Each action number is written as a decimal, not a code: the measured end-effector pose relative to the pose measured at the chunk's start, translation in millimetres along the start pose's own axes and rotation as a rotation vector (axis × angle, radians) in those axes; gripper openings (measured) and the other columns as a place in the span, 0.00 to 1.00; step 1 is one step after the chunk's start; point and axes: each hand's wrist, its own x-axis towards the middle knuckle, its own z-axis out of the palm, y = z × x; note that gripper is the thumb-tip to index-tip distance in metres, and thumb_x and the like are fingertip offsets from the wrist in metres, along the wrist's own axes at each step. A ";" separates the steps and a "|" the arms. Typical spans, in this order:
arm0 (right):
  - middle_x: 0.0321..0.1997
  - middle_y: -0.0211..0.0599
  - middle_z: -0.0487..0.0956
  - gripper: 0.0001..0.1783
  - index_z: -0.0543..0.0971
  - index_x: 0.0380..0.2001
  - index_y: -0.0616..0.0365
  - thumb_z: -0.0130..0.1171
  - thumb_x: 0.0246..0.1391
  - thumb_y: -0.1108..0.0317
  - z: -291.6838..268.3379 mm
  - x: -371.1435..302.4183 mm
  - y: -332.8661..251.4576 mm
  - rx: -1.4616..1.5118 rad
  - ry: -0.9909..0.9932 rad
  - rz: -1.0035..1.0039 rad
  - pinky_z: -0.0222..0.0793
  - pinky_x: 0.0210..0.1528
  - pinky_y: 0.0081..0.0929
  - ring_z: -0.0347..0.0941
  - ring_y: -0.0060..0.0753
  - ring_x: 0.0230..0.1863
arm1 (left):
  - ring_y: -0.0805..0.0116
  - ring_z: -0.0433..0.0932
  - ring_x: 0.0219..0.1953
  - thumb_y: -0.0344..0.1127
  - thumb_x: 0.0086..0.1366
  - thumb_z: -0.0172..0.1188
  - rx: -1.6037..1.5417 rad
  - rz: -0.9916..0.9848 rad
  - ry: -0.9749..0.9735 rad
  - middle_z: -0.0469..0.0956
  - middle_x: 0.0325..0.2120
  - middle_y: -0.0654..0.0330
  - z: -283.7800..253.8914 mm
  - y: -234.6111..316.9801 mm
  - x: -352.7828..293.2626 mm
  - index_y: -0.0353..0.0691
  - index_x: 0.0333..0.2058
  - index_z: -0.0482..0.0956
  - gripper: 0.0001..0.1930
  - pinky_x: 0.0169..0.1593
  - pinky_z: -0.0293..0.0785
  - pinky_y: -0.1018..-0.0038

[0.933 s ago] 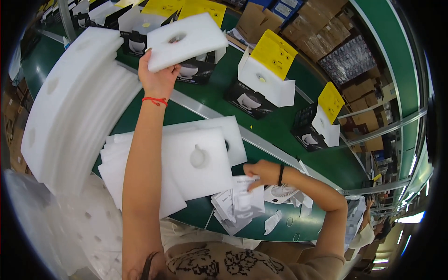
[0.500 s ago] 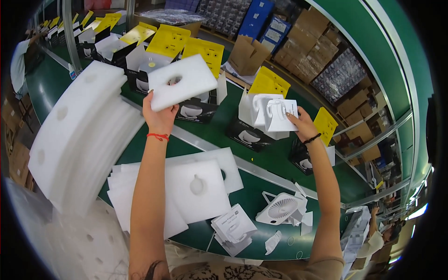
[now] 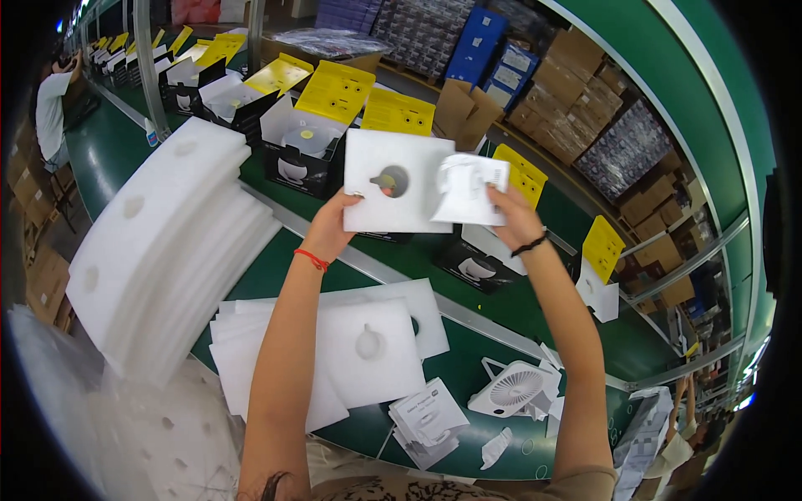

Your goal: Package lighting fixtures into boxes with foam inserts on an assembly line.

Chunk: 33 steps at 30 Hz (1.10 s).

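My left hand [image 3: 329,227] grips the lower left edge of a white foam sheet [image 3: 372,159] with a round, notched hole through it. My right hand [image 3: 518,219] pinches white printed booklets [image 3: 476,188], whose left side overlaps the sheet's right edge. Both are raised over a row of open black boxes with yellow lids. One such box [image 3: 478,265] stands beneath the booklets, and another box [image 3: 292,167] to the left has a round part in clear wrapping inside. A box behind the foam sheet is mostly hidden.
Tall curved foam sheets [image 3: 159,217] are stacked at left. Flat foam sheets [image 3: 376,367], a pile of booklets [image 3: 428,417] and a white fan [image 3: 514,391] lie on the green bench [image 3: 351,430]. A metal rail [image 3: 359,259] runs along it. Other people are at far left and lower right.
The foam sheet has moved right and turned to face me, coming against the booklets. My right hand has drawn the booklets slightly left, off the box. The whole view has shifted a little.
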 end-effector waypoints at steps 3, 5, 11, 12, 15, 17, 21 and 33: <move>0.44 0.38 0.71 0.19 0.64 0.47 0.63 0.50 0.53 0.65 37.0 18.9 41.3 -0.196 0.147 0.057 0.63 0.45 0.22 0.65 0.24 0.44 | 0.67 0.65 0.51 0.35 0.58 0.45 -0.064 -0.116 -0.099 0.67 0.48 0.57 -1.5 -0.3 -2.8 0.37 0.53 0.59 0.23 0.54 0.60 0.73; 0.43 0.39 0.71 0.19 0.64 0.46 0.64 0.50 0.54 0.65 47.8 29.4 50.4 -0.160 0.180 0.112 0.63 0.45 0.22 0.65 0.24 0.44 | 0.66 0.67 0.50 0.37 0.59 0.46 -0.071 -0.079 -0.049 0.67 0.47 0.56 -5.9 -1.4 0.7 0.38 0.53 0.59 0.23 0.54 0.60 0.72; 0.39 0.63 0.71 0.23 0.56 0.46 0.63 0.50 0.50 0.66 36.9 83.3 24.9 -1.047 0.602 -0.524 0.65 0.41 0.41 0.69 0.62 0.38 | 0.65 0.73 0.40 0.49 0.57 0.50 0.034 0.126 0.273 0.66 0.43 0.57 -15.5 -1.0 2.5 0.42 0.49 0.64 0.24 0.42 0.63 0.77; 0.41 0.63 0.70 0.25 0.56 0.49 0.63 0.50 0.49 0.67 36.2 87.2 17.7 -1.123 0.598 -0.513 0.65 0.42 0.41 0.69 0.61 0.40 | 0.67 0.73 0.38 0.50 0.56 0.50 0.075 0.174 0.351 0.67 0.41 0.58 -19.9 -0.3 3.9 0.42 0.47 0.66 0.24 0.38 0.63 0.79; 0.43 0.61 0.70 0.31 0.55 0.52 0.62 0.53 0.46 0.66 3.5 113.4 40.4 -1.246 0.464 -0.224 0.63 0.47 0.39 0.67 0.58 0.45 | 0.68 0.72 0.35 0.50 0.56 0.48 -0.024 0.123 0.445 0.69 0.37 0.59 -23.3 -3.0 10.6 0.42 0.43 0.71 0.21 0.34 0.62 0.79; 0.49 0.60 0.66 0.37 0.53 0.55 0.60 0.54 0.45 0.57 -9.8 118.7 72.1 -1.457 0.303 -0.022 0.60 0.51 0.41 0.65 0.58 0.48 | 0.69 0.72 0.34 0.51 0.56 0.48 -0.036 0.100 0.415 0.70 0.35 0.61 -20.1 -5.1 11.0 0.42 0.42 0.71 0.21 0.34 0.62 0.79; 0.62 0.48 0.53 0.33 0.53 0.58 0.55 0.45 0.51 0.52 38.1 98.8 95.1 -2.053 0.369 0.270 0.56 0.50 0.55 0.53 0.58 0.58 | 0.70 0.71 0.33 0.50 0.55 0.48 0.007 0.073 0.387 0.70 0.33 0.62 -22.3 0.8 4.6 0.41 0.41 0.71 0.21 0.35 0.62 0.79; 0.54 0.45 0.63 0.26 0.60 0.55 0.43 0.34 0.55 0.48 38.6 88.4 81.2 -1.869 -0.048 0.173 0.61 0.50 0.43 0.63 0.51 0.51 | 0.72 0.71 0.32 0.51 0.56 0.48 0.016 0.045 0.346 0.71 0.32 0.61 -20.7 1.3 6.3 0.40 0.40 0.71 0.21 0.34 0.61 0.80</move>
